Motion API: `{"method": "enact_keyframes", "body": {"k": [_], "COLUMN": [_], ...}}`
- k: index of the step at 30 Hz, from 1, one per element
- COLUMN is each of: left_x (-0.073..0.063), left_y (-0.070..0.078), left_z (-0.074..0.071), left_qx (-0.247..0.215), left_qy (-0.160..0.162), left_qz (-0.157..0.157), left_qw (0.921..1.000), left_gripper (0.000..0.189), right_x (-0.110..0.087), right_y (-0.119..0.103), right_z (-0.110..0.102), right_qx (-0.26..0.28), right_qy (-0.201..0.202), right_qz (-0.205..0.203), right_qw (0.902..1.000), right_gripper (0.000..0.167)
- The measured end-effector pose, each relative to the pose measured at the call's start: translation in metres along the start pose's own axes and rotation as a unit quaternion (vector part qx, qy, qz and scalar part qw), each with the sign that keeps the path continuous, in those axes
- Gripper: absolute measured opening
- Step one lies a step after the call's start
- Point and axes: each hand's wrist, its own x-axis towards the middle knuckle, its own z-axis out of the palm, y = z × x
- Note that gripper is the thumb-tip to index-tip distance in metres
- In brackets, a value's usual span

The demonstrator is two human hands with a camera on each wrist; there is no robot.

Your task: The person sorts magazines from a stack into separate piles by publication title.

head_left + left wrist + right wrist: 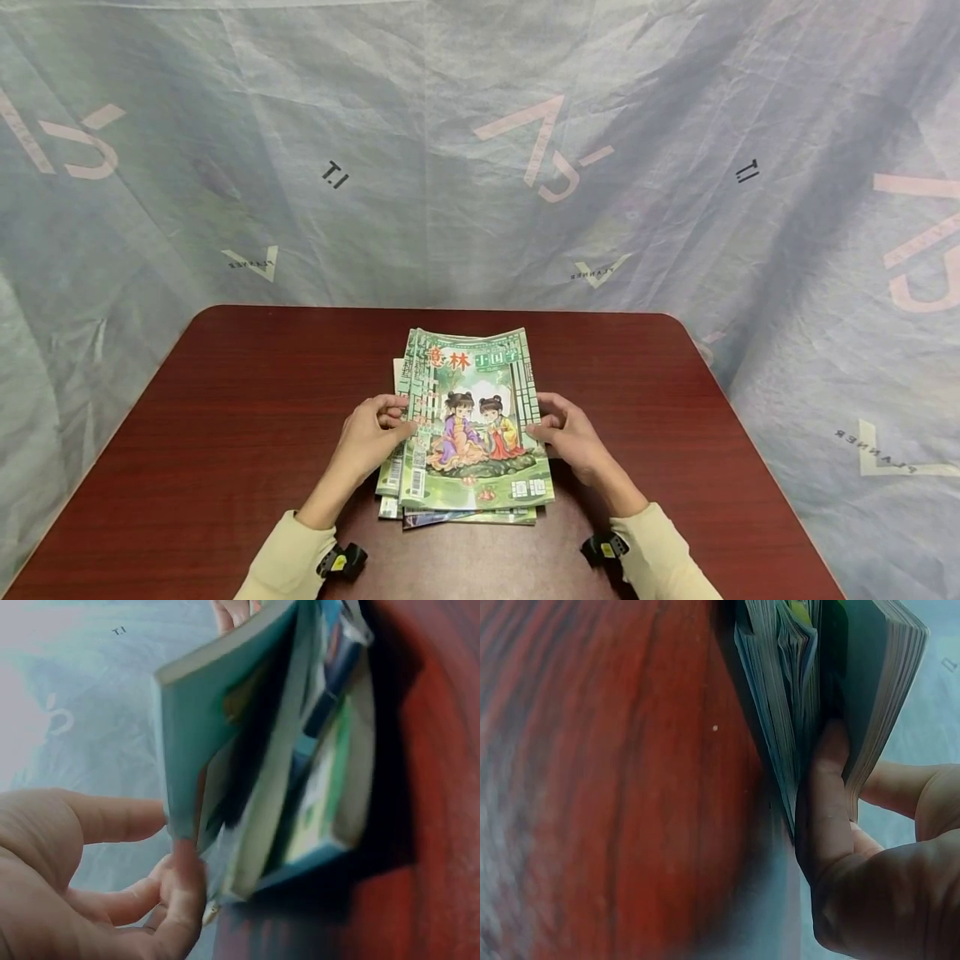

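A green magazine [480, 492] with two cartoon figures on its cover tops an uneven stack of magazines [517, 517]. Its left edge is pinched by my left hand [371, 437], thumb on the cover. My right hand [576, 437] pinches the opposite edge the same way. In the left wrist view a dark gap parts the top magazine [187, 742] from the stack [360, 772], and fingers [187, 892] reach under it. The right wrist view has a finger [829, 802] between the top magazine [881, 697] and the lower ones [769, 690].
The stack lies on a dark red wooden table [262, 400] with rounded far corners. Behind it and along the sides hangs a grey printed sheet [420, 150]. Black straps with small devices [343, 562] sit at both wrists, below pale sleeves [288, 558].
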Motion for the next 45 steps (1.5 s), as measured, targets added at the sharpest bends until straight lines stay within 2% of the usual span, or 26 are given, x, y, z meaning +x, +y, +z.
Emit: {"method": "enact_keyframes", "body": {"k": [5,8,10,20,25,30,38,45], "left_x": [-0.004,-0.007,-0.008,-0.013,-0.015,-0.015,-0.015,-0.016], "left_y": [0.004,0.004,0.004,0.003,0.006,0.016,0.010,0.006], "left_z": [0.001,0.002,0.003,0.010,0.021,0.041,0.045,0.040], "left_qx": [-0.021,-0.008,-0.002,-0.011,-0.012,-0.027,-0.034,-0.056], "left_qy": [-0.050,-0.080,-0.087,-0.076,-0.062,-0.054,-0.044,-0.059], "left_qz": [0.000,0.003,0.004,0.004,0.020,0.041,0.049,0.054], "left_qw": [0.9985,0.9968,0.9962,0.9971,0.9978,0.9973,0.9973,0.9952], "left_gripper": [0.060,0.070,0.072,0.071,0.070,0.070,0.071,0.069], "right_x": [-0.001,-0.001,0.000,-0.004,-0.007,-0.009,-0.012,-0.015], "right_y": [0.002,0.002,0.002,-0.002,-0.008,-0.009,-0.017,-0.022], "right_z": [-0.001,-0.001,-0.001,-0.004,-0.014,-0.034,-0.033,-0.030], "right_qx": [0.003,0.005,0.004,-0.020,-0.019,-0.033,-0.082,-0.097], "right_qy": [0.006,0.015,0.020,0.031,0.032,0.042,0.049,0.052], "right_qz": [0.004,0.003,0.002,0.000,-0.005,-0.015,-0.012,-0.015], "right_qw": [1.0000,0.9999,0.9998,0.9993,0.9993,0.9985,0.9954,0.9938], "right_gripper": [0.065,0.063,0.063,0.059,0.061,0.062,0.063,0.061]}}
